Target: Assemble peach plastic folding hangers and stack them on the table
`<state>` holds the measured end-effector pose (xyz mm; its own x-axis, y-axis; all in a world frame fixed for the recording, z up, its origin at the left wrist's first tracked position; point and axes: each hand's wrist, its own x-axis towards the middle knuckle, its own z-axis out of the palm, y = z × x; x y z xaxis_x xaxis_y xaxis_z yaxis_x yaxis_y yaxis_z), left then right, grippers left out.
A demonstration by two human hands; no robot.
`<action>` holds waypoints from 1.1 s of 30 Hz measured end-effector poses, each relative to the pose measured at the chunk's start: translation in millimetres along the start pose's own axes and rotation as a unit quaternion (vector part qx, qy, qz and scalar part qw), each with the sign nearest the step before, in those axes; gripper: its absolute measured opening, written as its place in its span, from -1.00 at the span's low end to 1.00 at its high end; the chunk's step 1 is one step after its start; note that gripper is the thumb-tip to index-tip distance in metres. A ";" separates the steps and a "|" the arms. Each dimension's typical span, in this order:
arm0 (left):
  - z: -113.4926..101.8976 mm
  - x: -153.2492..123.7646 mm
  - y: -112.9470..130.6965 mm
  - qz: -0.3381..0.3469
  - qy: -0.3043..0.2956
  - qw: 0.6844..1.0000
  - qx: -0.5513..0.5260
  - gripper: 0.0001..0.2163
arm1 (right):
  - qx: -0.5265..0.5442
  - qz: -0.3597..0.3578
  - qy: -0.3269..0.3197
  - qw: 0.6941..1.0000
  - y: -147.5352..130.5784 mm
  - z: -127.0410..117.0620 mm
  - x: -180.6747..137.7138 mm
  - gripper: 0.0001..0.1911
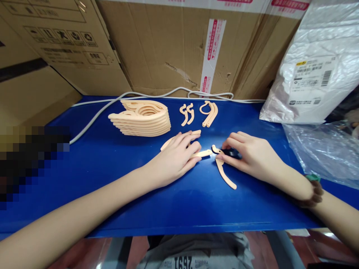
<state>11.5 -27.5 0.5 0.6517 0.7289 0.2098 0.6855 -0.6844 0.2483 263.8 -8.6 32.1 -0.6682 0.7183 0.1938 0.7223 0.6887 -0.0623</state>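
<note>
My left hand [179,158] lies over a peach-coloured plastic hanger piece [206,153], its fingers pressing and gripping it against the table. Parts of that piece stick out beyond my fingertips; the middle is hidden under the hand. Between thumb and fingers, my right hand [246,155] pinches a curved hanger arm [226,177] with a small hooked top. The tops of the two pieces are close together, with a narrow gap between them. Behind the left hand sits a stack of folded plastic hangers [146,125].
Two small S-shaped hanger parts [187,114] and a group of loose curved parts [210,114] lie farther back on the blue table [134,209]. A white cable [95,123] runs along the rear, before cardboard boxes [168,48]. A white plastic bag [311,74] and clear film [322,149] lie right.
</note>
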 end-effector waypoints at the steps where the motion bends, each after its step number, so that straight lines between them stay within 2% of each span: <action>1: -0.2 0.0 0.1 0.000 0.000 1.000 0.000 -0.79 | 0.004 0.024 0.000 1.000 -2.2 1.6 -0.5 -0.66; 5: -0.2 0.7 0.3 0.001 0.000 1.000 0.002 -0.78 | 0.142 0.110 -0.056 0.982 -1.9 6.4 -1.2 -0.78; 9: 0.4 0.7 0.1 0.002 0.002 1.000 0.005 -0.77 | 0.239 0.151 -0.091 0.955 3.8 7.6 -0.1 -0.85; 25: 1.2 2.1 0.7 0.000 0.000 1.000 0.007 -0.78 | 0.206 0.084 -0.060 0.973 -1.2 3.2 -0.4 -0.94; 30: -0.2 1.2 1.0 0.000 0.001 1.000 -0.005 -0.81 | 0.262 0.071 -0.006 0.963 -4.8 -4.2 -0.4 -0.75; 33: -0.6 1.5 0.6 -0.001 0.003 1.000 -0.016 -0.80 | 0.269 0.071 0.015 0.960 -5.9 -8.3 -0.4 -0.80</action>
<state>12.7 -26.8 1.5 0.6486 0.7301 0.2151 0.6759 -0.6824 0.2782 261.3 -13.7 40.5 -0.5580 0.8115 0.1736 0.6036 0.5404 -0.5862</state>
